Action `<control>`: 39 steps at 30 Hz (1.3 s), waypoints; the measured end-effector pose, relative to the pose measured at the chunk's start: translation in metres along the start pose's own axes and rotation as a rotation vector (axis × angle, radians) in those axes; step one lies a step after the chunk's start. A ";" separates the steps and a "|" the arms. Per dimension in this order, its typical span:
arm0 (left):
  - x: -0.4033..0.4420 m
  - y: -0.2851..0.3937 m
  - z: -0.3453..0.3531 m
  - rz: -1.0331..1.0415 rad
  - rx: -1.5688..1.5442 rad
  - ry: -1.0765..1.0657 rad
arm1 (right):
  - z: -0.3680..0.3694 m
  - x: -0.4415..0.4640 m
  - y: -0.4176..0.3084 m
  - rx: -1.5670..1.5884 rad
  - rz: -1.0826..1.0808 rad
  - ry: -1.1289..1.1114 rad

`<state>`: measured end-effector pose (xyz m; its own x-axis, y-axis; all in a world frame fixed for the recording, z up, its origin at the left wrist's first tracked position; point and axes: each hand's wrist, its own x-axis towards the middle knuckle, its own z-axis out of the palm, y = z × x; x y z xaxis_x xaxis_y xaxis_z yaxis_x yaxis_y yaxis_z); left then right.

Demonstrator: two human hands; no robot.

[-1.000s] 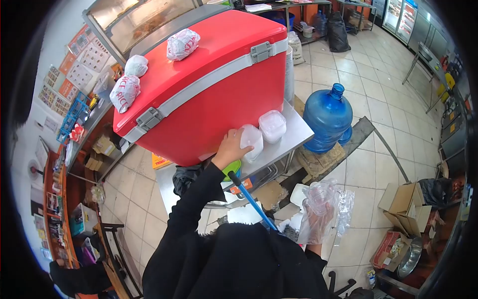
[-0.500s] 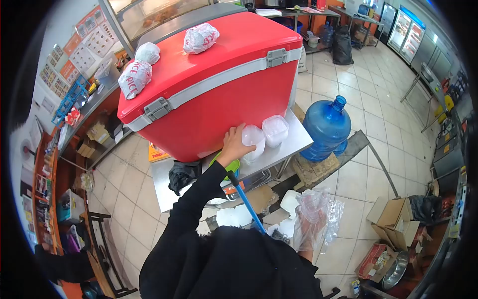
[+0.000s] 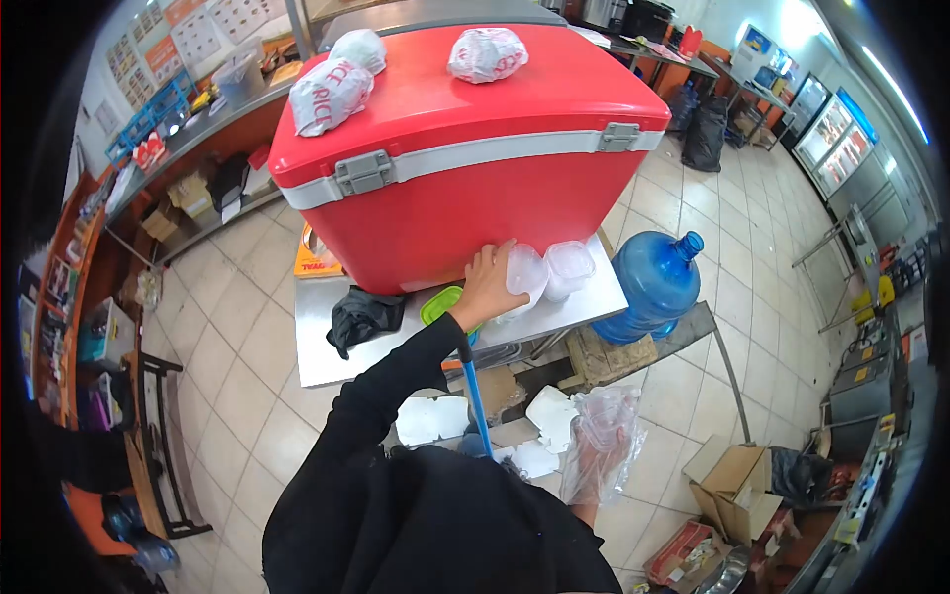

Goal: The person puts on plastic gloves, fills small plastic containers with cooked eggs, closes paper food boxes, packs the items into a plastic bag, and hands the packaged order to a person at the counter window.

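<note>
On the steel table (image 3: 332, 364), before a big red cooler (image 3: 475, 203), my left hand (image 3: 487, 287) has its fingers and thumb around a translucent plastic container (image 3: 526, 274). A second white container (image 3: 569, 267) stands just right of it. My right hand (image 3: 592, 465) is low on the right, inside or behind a clear plastic bag (image 3: 606, 431) that it holds; its fingers are partly blurred by the film. A green container (image 3: 439, 304) and a black plastic bag (image 3: 364, 319) lie left of my left hand. Wrapped bundles marked RICE (image 3: 333, 96) rest on the cooler lid.
A blue water bottle (image 3: 653, 282) stands right of the table. A blue pole (image 3: 477, 401) rises before my body. Flattened cardboard (image 3: 432, 420) and an open carton (image 3: 737, 483) lie on the floor. Shelves line the left, and a black bag (image 3: 706, 134) sits farther back.
The view has turned, so the cooler and table appear farther right and more level. My left hand remains at the same container, and my right hand still holds the clear bag.
</note>
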<state>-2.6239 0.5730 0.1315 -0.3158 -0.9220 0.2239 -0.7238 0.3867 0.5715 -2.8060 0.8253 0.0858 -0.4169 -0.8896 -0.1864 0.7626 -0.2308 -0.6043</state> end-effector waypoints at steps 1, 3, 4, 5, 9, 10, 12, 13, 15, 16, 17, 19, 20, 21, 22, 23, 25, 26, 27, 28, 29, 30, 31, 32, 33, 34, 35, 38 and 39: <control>-0.001 0.003 -0.004 -0.006 0.021 -0.007 | 0.003 0.001 0.001 -0.008 0.001 0.002; -0.002 0.009 -0.014 -0.036 0.011 -0.060 | 0.006 0.001 0.004 -0.020 0.004 0.009; -0.002 0.010 -0.016 -0.050 0.006 -0.084 | 0.010 0.000 0.005 -0.025 0.012 0.017; -0.002 0.009 -0.017 -0.045 0.003 -0.091 | 0.015 -0.001 0.005 -0.031 0.020 0.022; -0.003 0.003 -0.020 0.002 -0.068 -0.052 | 0.040 -0.007 0.006 -0.090 0.036 0.071; -0.004 0.002 -0.021 0.024 -0.097 -0.028 | 0.034 -0.003 0.006 -0.071 0.054 0.036; -0.012 0.001 -0.029 0.066 -0.142 0.043 | 0.013 0.003 0.009 -0.029 0.094 -0.039; -0.018 0.001 -0.035 0.086 -0.160 0.080 | 0.010 0.004 0.008 -0.028 0.097 -0.042; -0.034 0.004 -0.061 0.162 -0.275 0.057 | 0.012 0.007 0.009 -0.021 0.111 -0.043; -0.043 0.003 -0.074 0.197 -0.331 0.040 | 0.016 0.009 0.010 -0.003 0.127 -0.081; -0.053 -0.002 -0.085 0.202 -0.396 -0.002 | 0.020 0.010 0.011 0.016 0.146 -0.113; -0.077 -0.016 -0.103 0.210 -0.530 -0.097 | 0.026 0.012 0.017 0.022 0.183 -0.128; -0.090 -0.024 -0.113 0.168 -0.665 -0.157 | 0.029 0.014 0.022 0.008 0.199 -0.113; -0.106 -0.033 -0.121 0.125 -0.803 -0.218 | 0.034 0.013 0.028 -0.008 0.214 -0.095; -0.122 -0.043 -0.128 0.080 -0.944 -0.275 | 0.043 0.013 0.035 -0.004 0.244 -0.148; -0.140 -0.054 -0.130 0.054 -1.117 -0.258 | 0.056 0.015 0.045 -0.001 0.273 -0.206; -0.179 -0.073 -0.142 -0.071 -1.451 -0.255 | 0.086 0.013 0.068 -0.010 0.343 -0.320; -0.199 -0.082 -0.148 -0.130 -1.617 -0.239 | 0.104 0.007 0.080 -0.024 0.388 -0.377; -0.219 -0.092 -0.155 -0.181 -1.658 -0.158 | 0.121 -0.001 0.092 -0.039 0.436 -0.439; -0.240 -0.101 -0.168 -0.201 -1.677 -0.099 | 0.141 -0.012 0.105 -0.041 0.472 -0.462; -0.262 -0.110 -0.185 -0.217 -1.692 -0.035 | 0.163 -0.026 0.120 -0.042 0.510 -0.490; -0.286 -0.121 -0.201 -0.233 -1.704 0.030 | 0.179 -0.041 0.138 -0.041 0.549 -0.519; -0.312 -0.138 -0.210 -0.252 -1.709 0.116 | 0.189 -0.056 0.159 -0.028 0.610 -0.518; -0.339 -0.156 -0.220 -0.230 -1.752 0.142 | 0.198 -0.070 0.182 -0.013 0.673 -0.516; -0.368 -0.173 -0.232 -0.205 -1.793 0.168 | 0.209 -0.087 0.207 0.001 0.735 -0.513; -0.396 -0.189 -0.248 -0.172 -1.830 0.196 | 0.224 -0.109 0.231 0.026 0.787 -0.525; -0.426 -0.200 -0.268 -0.146 -1.898 0.197 | 0.238 -0.132 0.258 0.051 0.838 -0.543; -0.516 -0.237 -0.312 -0.153 -1.903 0.350 | 0.262 -0.184 0.344 0.073 1.045 -0.645; -0.541 -0.246 -0.323 -0.145 -1.928 0.467 | 0.273 -0.204 0.372 0.067 1.131 -0.662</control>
<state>-2.0769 0.9710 0.1246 0.0618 -0.9953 0.0746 0.8759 0.0900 0.4741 -2.3027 0.8133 0.1105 0.7707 -0.6224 -0.1367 0.5594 0.7636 -0.3226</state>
